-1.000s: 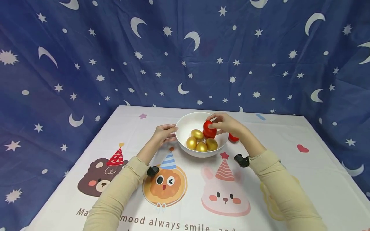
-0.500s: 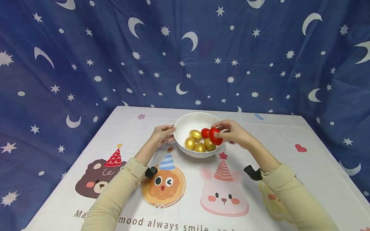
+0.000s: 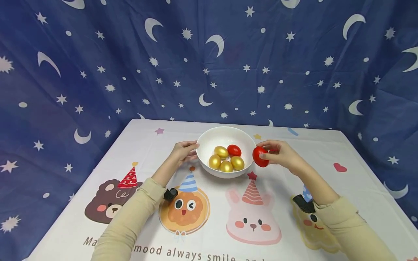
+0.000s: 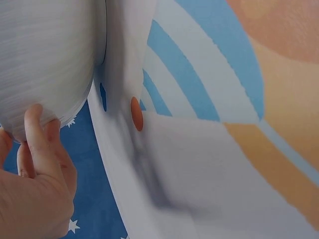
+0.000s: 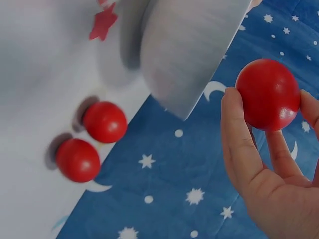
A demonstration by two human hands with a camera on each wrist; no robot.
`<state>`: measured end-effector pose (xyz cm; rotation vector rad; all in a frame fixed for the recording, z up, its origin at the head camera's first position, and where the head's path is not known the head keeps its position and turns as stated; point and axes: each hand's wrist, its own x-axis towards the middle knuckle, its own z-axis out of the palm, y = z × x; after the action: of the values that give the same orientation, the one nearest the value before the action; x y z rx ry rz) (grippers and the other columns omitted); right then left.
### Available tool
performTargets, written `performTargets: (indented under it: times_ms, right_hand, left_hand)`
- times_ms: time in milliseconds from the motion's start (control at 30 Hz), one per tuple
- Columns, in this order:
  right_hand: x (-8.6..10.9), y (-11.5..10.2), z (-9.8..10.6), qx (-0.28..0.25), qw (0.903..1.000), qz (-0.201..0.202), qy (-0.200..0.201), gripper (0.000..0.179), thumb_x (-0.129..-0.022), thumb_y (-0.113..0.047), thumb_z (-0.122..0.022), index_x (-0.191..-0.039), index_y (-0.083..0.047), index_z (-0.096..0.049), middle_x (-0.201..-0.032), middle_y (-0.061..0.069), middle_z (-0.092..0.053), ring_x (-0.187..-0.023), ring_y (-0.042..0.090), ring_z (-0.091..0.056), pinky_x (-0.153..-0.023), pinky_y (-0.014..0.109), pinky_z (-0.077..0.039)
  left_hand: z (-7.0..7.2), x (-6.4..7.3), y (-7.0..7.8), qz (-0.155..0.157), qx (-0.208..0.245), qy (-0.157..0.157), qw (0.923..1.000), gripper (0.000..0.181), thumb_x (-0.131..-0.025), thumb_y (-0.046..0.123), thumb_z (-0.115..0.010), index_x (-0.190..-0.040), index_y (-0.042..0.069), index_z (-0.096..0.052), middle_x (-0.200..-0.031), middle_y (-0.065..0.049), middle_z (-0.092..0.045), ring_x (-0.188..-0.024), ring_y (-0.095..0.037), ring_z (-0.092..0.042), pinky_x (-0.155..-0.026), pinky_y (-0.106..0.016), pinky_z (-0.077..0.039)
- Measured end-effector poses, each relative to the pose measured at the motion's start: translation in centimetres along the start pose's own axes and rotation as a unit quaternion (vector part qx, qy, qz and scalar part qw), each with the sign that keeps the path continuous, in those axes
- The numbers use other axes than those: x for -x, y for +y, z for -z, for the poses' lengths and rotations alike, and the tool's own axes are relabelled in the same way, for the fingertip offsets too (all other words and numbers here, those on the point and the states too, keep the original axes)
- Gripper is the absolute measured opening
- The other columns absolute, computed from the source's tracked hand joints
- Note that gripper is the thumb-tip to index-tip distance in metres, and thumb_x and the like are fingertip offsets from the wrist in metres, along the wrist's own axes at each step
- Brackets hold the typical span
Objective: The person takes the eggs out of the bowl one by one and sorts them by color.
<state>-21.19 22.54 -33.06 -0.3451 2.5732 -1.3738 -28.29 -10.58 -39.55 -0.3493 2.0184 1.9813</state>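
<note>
A glossy red egg (image 3: 258, 157), pinched by the right hand (image 3: 283, 156), is now brought from over the round white bowl (image 3: 210, 139), gripped by the left hand (image 3: 183, 151), to just beside it, leaving inside another red egg (image 3: 234, 150) and four shiny golden eggs (image 3: 237, 163).

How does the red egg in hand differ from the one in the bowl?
The held egg is gripped by the right hand outside the bowl; the bowl egg lies inside, ungripped. In the head view, the thumb partly hides the held egg; no finger hides the bowl egg. Both are red.
</note>
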Motion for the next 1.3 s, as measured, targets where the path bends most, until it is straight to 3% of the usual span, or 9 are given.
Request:
performTargets:
  times_ms: [133,300,500,800,1300]
  right_hand:
    - [0.7,0.5,0.8,0.002,1.0000,-0.003,0.007,0.045,-0.089,-0.015,-0.064,-0.128,0.003,-0.053,-0.123,0.027,-0.056,-0.099,0.027,-0.059,-0.082,0.038,-0.061]
    - [1.4,1.4,2.0,0.009,0.9997,-0.016,0.014,0.047,-0.090,-0.019,-0.064,-0.130,0.003,-0.051,-0.125,0.028,-0.054,-0.097,0.024,-0.062,-0.082,0.038,-0.061]
    - [1.6,3.0,3.5,0.010,0.9986,-0.047,0.022,0.051,-0.092,-0.023,-0.062,-0.133,0.003,-0.047,-0.127,0.029,-0.051,-0.099,0.023,-0.060,-0.083,0.039,-0.061]
    - [1.7,5.7,4.8,0.009,0.9956,-0.088,0.030,0.054,-0.093,-0.023,-0.061,-0.134,0.006,-0.043,-0.126,0.029,-0.048,-0.095,0.017,-0.059,-0.085,0.043,-0.060]
    - [-0.6,8.6,6.7,0.016,0.9907,-0.131,0.032,0.056,-0.095,-0.023,-0.057,-0.136,0.009,-0.037,-0.128,0.033,-0.044,-0.102,0.026,-0.057,-0.088,0.043,-0.058]
  left_hand:
    - [0.1,-0.1,0.1,-0.012,-0.006,-0.003,0.9999,0.040,-0.090,0.020,-0.065,-0.127,0.008,-0.058,-0.127,-0.014,-0.058,-0.092,-0.018,-0.068,-0.078,-0.024,-0.061]
    - [0.3,-0.1,0.0,-0.017,-0.004,-0.006,0.9998,0.040,-0.088,0.023,-0.068,-0.124,0.008,-0.061,-0.119,-0.012,-0.062,-0.088,-0.016,-0.068,-0.076,-0.024,-0.061]
    - [0.1,0.3,0.4,0.003,0.006,-0.001,1.0000,0.042,-0.091,0.017,-0.063,-0.131,0.006,-0.055,-0.129,-0.016,-0.056,-0.076,-0.010,-0.066,-0.071,-0.021,-0.061]
    - [0.1,0.1,0.0,-0.003,0.003,-0.010,0.9999,0.042,-0.092,0.016,-0.062,-0.131,0.005,-0.054,-0.131,-0.018,-0.054,-0.069,-0.007,-0.065,-0.070,-0.021,-0.061]
    - [-0.1,-0.1,-0.1,-0.003,0.014,-0.003,0.9999,0.041,-0.091,0.016,-0.063,-0.130,0.006,-0.055,-0.129,-0.017,-0.056,-0.066,-0.006,-0.065,-0.065,-0.019,-0.061]
